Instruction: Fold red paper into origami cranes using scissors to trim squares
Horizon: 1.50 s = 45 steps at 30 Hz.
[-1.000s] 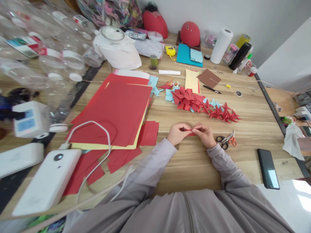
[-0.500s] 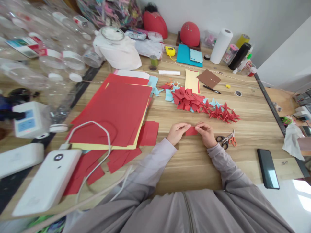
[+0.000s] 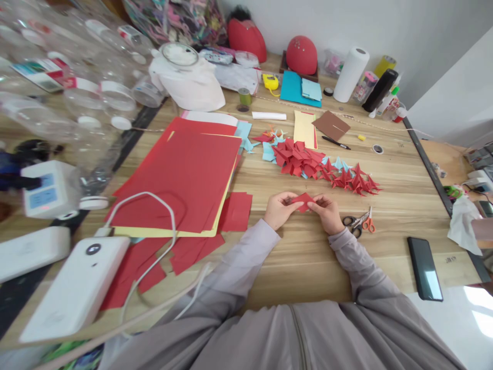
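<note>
A small square of red paper [image 3: 303, 200] is held between both hands, turned so that a corner points away from me. My left hand [image 3: 280, 209] pinches its left corner between thumb and fingers. On the other side, my right hand [image 3: 324, 211] grips the right corner the same way. Beyond the hands lies a long heap of folded red paper pieces [image 3: 298, 158], with some light blue ones among them. Scissors [image 3: 358, 223] with black handles rest just right of my right hand, beside an orange-handled pair [image 3: 368, 222].
Large red sheets [image 3: 188, 180] are stacked to the left, with cut red pieces [image 3: 235, 211] beside them. A white power bank [image 3: 77, 288] with a cable sits at front left. A phone [image 3: 425, 267] lies at right. Plastic bottles [image 3: 82, 97] crowd the far left.
The red paper has turned from lying square between my hands to a diamond, with one corner pointing away. Both hands have stayed in nearly the same place.
</note>
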{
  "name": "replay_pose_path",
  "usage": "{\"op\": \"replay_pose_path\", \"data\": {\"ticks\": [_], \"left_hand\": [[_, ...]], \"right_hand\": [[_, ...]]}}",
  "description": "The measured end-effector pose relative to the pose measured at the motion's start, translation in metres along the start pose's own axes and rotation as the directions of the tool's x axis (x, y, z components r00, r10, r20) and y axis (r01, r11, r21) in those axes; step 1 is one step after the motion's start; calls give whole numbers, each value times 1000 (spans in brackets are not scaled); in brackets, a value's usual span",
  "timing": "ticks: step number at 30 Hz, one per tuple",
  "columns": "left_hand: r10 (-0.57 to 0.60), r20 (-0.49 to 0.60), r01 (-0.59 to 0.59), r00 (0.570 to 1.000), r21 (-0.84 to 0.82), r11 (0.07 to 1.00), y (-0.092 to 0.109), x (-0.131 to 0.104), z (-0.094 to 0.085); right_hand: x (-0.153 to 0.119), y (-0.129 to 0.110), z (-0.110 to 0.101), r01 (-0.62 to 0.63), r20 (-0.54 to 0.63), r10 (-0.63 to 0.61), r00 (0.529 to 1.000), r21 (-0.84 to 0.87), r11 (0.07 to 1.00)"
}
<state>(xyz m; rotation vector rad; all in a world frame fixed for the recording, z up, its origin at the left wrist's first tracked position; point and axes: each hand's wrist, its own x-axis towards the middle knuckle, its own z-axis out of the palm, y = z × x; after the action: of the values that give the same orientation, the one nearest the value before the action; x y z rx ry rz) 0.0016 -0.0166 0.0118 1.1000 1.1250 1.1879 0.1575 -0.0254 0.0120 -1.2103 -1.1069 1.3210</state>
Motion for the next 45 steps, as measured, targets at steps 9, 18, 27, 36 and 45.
{"op": "replay_pose_path", "data": {"ticks": [9, 18, 27, 36, 45], "left_hand": [[25, -5, -25, 1000, -8, 1000, -4, 0, 3], [24, 11, -24, 1000, 15, 1000, 1, 0, -1], [-20, 42, 23, 999, -65, 998, 6, 0, -2], [-30, 42, 30, 999, 3, 1000, 1, 0, -1], [-58, -12, 56, 998, -91, 994, 2, 1, -2]], "right_hand": [[-4, -1, 4, 64, 168, -27, 985, -217, 974], [-3, 8, -1, 91, 214, -32, 976, -272, 958], [-3, 7, -1, 76, 203, -20, 979, -275, 958], [-4, 3, 0, 101, 210, -37, 977, -305, 947], [-3, -1, 3, 40, 135, -18, 991, -164, 986]]}}
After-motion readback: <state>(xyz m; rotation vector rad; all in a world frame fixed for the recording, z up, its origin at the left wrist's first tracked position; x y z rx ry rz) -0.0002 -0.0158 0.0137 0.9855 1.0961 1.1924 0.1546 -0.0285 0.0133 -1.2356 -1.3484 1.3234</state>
